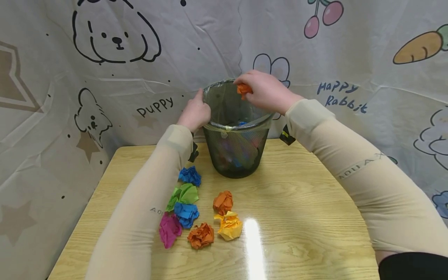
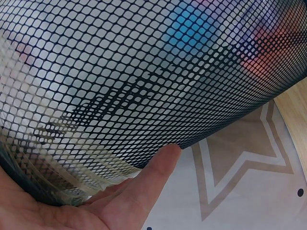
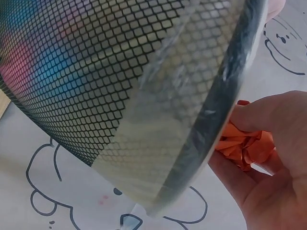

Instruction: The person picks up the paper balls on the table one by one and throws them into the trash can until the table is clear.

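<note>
A black mesh wastebasket [image 1: 235,157] with a clear plastic liner [image 3: 148,124] folded over its rim stands at the back of the table. My left hand [image 1: 195,112] grips the rim on the left side; in the left wrist view its thumb [image 2: 160,165] lies along the outside of the mesh. Over the far right part of the opening, my right hand [image 1: 264,89] pinches a crumpled orange paper ball [image 1: 244,90] between thumb and fingers. Blue, pink and red shapes show through the mesh inside the basket, blurred.
Left of centre on the wooden table [image 1: 301,202] lie more crumpled papers: blue [image 1: 190,175], green [image 1: 185,193], another blue [image 1: 186,214], magenta [image 1: 170,230], two orange [image 1: 223,202] and a yellow [image 1: 230,226]. A printed cloth [image 1: 196,31] hangs behind the basket.
</note>
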`<state>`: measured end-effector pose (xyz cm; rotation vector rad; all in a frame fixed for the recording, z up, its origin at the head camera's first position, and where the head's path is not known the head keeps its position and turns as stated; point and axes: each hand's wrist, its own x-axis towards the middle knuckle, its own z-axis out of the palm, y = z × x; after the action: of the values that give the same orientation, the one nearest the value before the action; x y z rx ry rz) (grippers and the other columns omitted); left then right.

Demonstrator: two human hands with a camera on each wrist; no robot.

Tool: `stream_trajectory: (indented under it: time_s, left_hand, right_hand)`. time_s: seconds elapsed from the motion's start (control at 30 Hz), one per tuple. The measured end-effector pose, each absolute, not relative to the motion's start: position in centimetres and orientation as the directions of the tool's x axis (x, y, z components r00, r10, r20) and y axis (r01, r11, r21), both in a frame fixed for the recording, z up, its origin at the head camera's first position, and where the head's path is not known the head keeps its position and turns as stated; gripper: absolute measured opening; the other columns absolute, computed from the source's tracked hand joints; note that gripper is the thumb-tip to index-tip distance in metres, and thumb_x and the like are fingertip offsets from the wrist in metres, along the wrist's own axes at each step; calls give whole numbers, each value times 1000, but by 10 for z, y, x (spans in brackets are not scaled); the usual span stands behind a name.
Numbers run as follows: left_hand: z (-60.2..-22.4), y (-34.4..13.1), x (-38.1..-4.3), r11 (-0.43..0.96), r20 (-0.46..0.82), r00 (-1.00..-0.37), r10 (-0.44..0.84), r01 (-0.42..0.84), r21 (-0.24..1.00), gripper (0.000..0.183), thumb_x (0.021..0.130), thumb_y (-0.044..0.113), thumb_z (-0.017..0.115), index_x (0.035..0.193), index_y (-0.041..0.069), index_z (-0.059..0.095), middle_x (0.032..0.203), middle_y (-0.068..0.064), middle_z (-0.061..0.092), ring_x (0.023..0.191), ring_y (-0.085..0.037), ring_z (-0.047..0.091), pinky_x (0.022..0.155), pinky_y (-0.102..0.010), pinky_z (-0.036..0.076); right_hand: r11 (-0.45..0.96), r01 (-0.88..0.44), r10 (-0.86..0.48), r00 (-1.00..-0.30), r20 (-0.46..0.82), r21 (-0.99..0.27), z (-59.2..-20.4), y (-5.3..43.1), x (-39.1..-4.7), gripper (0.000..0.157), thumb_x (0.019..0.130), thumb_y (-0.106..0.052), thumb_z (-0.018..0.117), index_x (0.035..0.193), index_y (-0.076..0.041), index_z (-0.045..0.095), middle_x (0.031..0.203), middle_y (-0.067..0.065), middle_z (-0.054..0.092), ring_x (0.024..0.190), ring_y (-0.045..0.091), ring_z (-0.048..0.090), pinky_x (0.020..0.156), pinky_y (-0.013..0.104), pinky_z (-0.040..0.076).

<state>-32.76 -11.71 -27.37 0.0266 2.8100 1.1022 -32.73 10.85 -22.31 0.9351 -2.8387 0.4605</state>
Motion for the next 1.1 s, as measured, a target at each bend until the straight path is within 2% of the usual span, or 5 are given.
stream_trajectory:
  time_s: [0.43,0.63,0.8,0.97,1.1]
  left_hand:
    - [-274,-117,-327,726,-116,-991,66,-32,687,69,103,11,22,166,18,-6,55,-3,39,41,-13,27,43,-31,35]
    - [-274,-118,-326,736,-105,-992,69,-20,677,69,103,11,22,166,17,-5,97,-18,72,41,-14,29,45,-31,38]
    - [-274,-117,-328,745,-106,-992,69,-19,666,70,102,11,22,166,17,-4,128,-22,65,42,-14,30,46,-31,38]
    - [-274,-118,-328,747,-107,-992,73,-17,664,70,102,11,22,166,17,-4,126,-25,64,42,-14,28,45,-31,36]
    - [-274,-118,-328,745,-104,-992,70,-17,667,70,102,10,22,166,17,-4,96,-21,69,41,-13,26,44,-30,34]
  right_hand:
    - [789,-581,-560,-813,158,-197,-227,104,-336,52,102,-8,59,153,-8,47,142,16,54,128,34,53,107,49,43]
    - [806,-575,-556,-817,152,-139,-226,105,-337,62,101,-15,63,159,-11,40,156,14,45,139,37,44,113,53,37]
    - [815,-569,-549,-819,167,-108,-226,110,-335,62,103,-23,61,159,-11,39,158,13,43,144,40,38,116,58,30]
    - [826,-558,-542,-824,166,-74,-226,116,-334,63,105,-34,58,160,-14,37,160,12,40,147,40,31,121,56,20]
    - [835,-546,-533,-833,146,-67,-225,119,-330,68,105,-48,52,162,-18,33,163,11,34,151,42,23,121,60,11]
